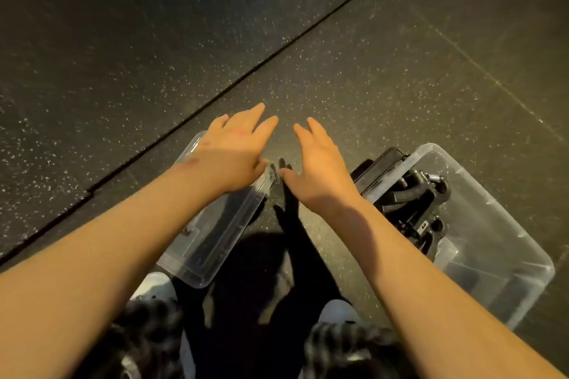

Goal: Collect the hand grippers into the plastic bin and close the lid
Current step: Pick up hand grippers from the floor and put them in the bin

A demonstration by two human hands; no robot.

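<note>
Hovering left hand (234, 151) and right hand (320, 169) show straight, empty fingers (265, 128); lid (215, 243) lies off at seven o'clock, presumably for loading the four-o'clock bin (498, 224).

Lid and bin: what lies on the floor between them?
Head view: only bare speckled floor, crossed by a shadow, separates the lid from the plastic bin.

The floor (338, 55) is recorded as dark grey, flecked throughout with pale specks; the bin (498, 218) and lid (215, 234) are noted as clear plastic; the hand grippers (409, 194) are seen black with silver metal; the shoes (154, 286) are noted pale.
</note>
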